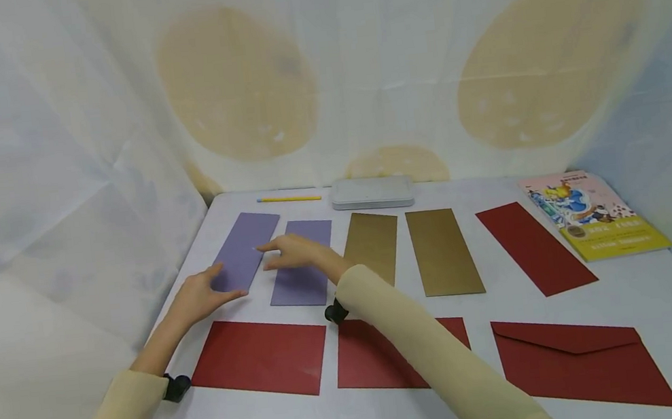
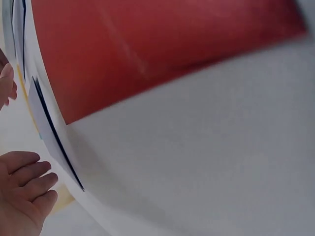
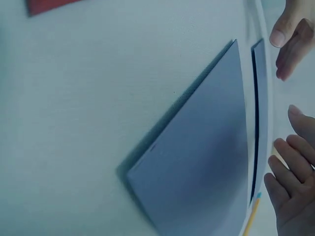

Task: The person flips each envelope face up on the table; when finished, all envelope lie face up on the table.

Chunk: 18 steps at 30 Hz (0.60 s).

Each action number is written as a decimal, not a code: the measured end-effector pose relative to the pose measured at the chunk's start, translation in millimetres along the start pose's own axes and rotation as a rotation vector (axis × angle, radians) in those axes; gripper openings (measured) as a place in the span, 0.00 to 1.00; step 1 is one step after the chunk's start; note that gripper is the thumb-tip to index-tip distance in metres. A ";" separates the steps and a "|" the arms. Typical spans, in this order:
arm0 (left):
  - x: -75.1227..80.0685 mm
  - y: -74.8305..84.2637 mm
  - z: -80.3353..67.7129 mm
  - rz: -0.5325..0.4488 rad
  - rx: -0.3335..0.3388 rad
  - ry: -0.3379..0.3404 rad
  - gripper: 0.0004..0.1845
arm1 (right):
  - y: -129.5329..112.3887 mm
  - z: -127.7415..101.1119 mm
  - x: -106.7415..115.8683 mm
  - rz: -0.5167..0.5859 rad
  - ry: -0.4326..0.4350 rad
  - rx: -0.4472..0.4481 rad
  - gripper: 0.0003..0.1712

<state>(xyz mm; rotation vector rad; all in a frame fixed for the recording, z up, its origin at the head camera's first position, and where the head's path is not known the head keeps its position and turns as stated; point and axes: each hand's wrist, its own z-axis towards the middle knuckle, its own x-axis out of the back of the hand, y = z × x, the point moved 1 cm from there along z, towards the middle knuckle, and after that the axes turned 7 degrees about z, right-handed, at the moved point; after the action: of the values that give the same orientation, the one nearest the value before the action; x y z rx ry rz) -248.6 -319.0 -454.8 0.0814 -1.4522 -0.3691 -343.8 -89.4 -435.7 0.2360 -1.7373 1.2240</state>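
From the head view, the left hand (image 1: 200, 297) rests flat at the left purple envelope (image 1: 246, 249) (far-left of the table (image 1: 657, 285)), fingers straight; the right hand (image 1: 291, 251) hovers open over both purple ones; left wrist view: relaxed fingers (image 2: 29, 182) beside a red envelope (image 2: 162, 44); right wrist view: straight fingers (image 3: 288, 169), purple envelope below.

Head cam looks down and forward over the whole surface (image 1: 657, 278) from a fair way back. Left wrist cam skims very close over a red envelope (image 2: 162, 44). Right wrist cam sits just as close above a purple envelope (image 3: 197, 162), which head view shares (image 1: 302, 268).
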 end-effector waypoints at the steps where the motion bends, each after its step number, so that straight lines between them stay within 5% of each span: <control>1: 0.1 0.1 -0.1 0.005 -0.002 0.004 0.52 | 0.1 3.8 -1.5 -0.012 -0.003 -0.007 0.31; 18: -9.5 -1.1 -1.6 0.068 0.074 -0.030 0.56 | -3.8 22.5 -10.9 -0.030 -0.017 -0.049 0.33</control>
<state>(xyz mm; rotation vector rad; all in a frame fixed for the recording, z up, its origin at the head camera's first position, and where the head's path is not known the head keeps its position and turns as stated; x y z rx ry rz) -247.9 -317.5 -464.4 0.0867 -1.4942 -0.2621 -349.0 -113.2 -442.5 0.2438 -1.7696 1.1596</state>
